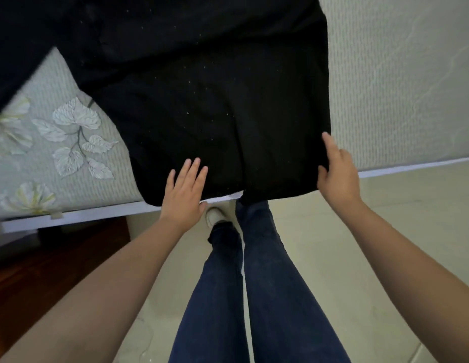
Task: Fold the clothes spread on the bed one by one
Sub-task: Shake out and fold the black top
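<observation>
So there's a black garment (202,100) spread flat across the bed (398,87), filling the upper middle of the frame, with its near hem hanging a bit over the bed's white edge. Left hand (185,193) lies flat on the lower left part of the hem, fingers (194,169) straight and slightly spread, pressing down. Right hand (338,171) is at the lower right corner of the fabric, thumb tucked against the cloth and fingers curled round the edge, gripping it. Leaf-print bedsheet (71,142) shows at left; blue jeans (254,284) and a white shoe (215,216) sit below.
</observation>
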